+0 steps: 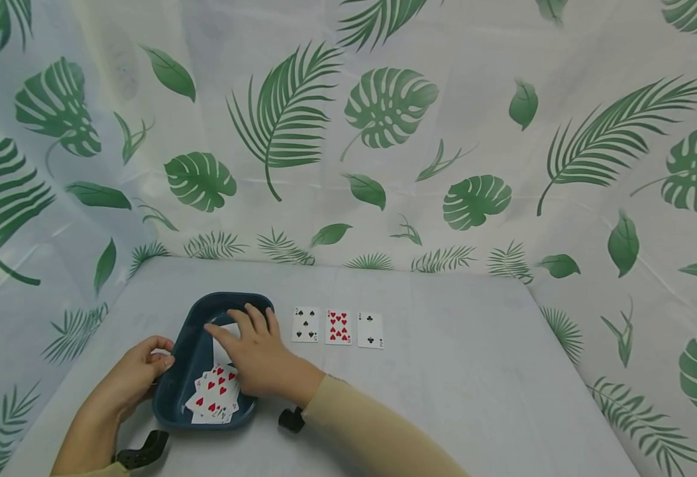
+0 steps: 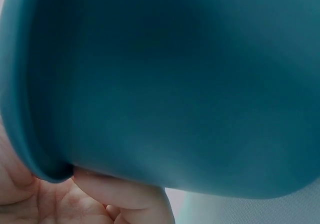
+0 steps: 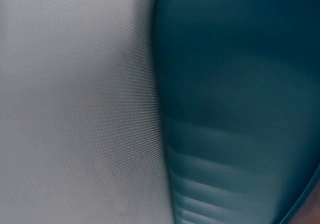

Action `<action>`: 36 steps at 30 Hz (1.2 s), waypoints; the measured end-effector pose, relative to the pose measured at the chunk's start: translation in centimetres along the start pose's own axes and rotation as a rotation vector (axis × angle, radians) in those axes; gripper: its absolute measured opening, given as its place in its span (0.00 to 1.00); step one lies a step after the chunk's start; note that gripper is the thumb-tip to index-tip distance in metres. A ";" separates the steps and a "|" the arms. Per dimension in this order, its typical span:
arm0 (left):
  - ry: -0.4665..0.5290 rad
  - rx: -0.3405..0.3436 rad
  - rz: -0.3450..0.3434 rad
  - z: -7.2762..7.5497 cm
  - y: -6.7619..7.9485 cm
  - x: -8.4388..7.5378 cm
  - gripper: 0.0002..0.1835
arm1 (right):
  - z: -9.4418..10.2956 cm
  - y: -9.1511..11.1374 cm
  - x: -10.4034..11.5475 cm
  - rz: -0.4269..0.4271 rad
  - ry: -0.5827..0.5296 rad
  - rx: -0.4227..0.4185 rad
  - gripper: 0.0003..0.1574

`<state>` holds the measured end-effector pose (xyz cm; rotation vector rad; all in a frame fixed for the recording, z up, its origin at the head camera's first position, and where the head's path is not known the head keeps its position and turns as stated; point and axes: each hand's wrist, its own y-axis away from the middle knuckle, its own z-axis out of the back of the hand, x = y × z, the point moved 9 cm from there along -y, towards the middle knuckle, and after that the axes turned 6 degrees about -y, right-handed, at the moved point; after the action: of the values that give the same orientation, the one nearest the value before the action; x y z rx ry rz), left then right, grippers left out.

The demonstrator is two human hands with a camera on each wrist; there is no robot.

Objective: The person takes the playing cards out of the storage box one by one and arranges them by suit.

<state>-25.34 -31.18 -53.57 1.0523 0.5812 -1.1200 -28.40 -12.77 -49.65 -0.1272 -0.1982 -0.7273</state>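
Beige sleeve [image 1: 384,427] nearest, right hand [image 1: 258,354] splays over a tray [image 1: 190,354] the left hand [image 1: 140,371] grips.

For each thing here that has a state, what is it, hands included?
Blue tray: open side up
Card pile: in tray, overlapping, top card face up
White piece: in tray, partly hidden
Five of spades: face up
Middle hearts card: face up
Two of clubs: face up
Left hand: gripping tray's rim
Right hand: fingers spread over tray; contact unclear

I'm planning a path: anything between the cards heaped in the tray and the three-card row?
Yes: in the head view, the tray's right wall and the right hand lie between the heaped cards and the row.
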 end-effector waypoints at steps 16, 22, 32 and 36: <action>-0.006 -0.003 -0.004 0.2 -0.2 0.1 0.15 | -0.6 -2.3 0.9 0.019 0.068 0.048 0.69; -0.004 -0.002 -0.003 0.1 -0.2 0.1 0.15 | -1.0 -3.1 0.8 -0.001 0.069 0.086 0.65; 0.007 0.001 -0.005 0.0 -0.2 0.1 0.15 | -1.6 -4.1 0.5 -0.004 0.113 0.107 0.60; 0.009 0.001 -0.007 0.0 -0.2 0.1 0.15 | -1.9 -4.3 0.4 -0.018 0.123 0.124 0.59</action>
<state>-25.49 -31.23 -53.76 1.0573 0.5914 -1.1221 -30.76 -16.56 -51.17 0.0371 -0.1268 -0.7363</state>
